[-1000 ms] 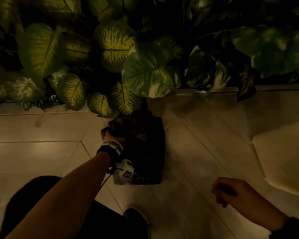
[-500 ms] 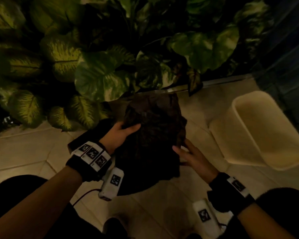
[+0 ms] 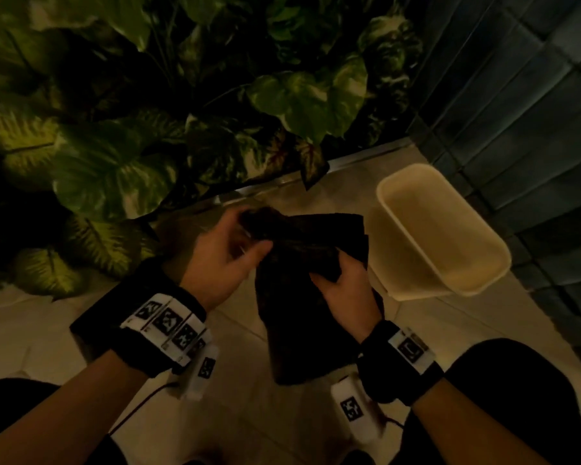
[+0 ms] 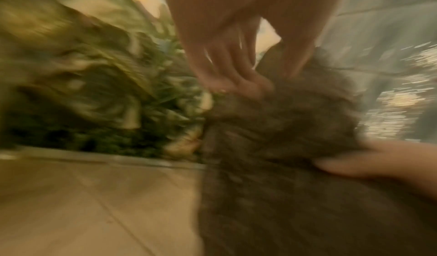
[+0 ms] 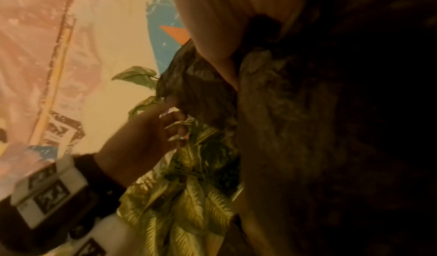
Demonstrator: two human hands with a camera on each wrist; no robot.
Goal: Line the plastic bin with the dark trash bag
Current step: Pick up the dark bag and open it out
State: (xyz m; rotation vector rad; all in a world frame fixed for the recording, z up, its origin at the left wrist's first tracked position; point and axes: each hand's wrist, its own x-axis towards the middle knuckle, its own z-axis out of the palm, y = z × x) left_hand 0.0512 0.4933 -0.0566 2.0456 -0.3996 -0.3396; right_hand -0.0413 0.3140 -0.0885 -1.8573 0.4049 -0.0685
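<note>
The trash bag (image 3: 311, 297) is thin, dark plastic film, crinkled and finely creased, with a faint sheen on its folds. The bin (image 3: 450, 236) at the right is cream plastic, smooth and matt. The floor (image 3: 41, 330) is pale tile, smooth with a soft gloss. The leaves (image 3: 108, 169) at the far side are green and yellow, veined, slightly glossy. The wristbands (image 3: 161, 333) are dark cloth carrying smooth white plastic tags.

No readable text anywhere (only coded square markers on wristbands (image 3: 168, 325))
</note>
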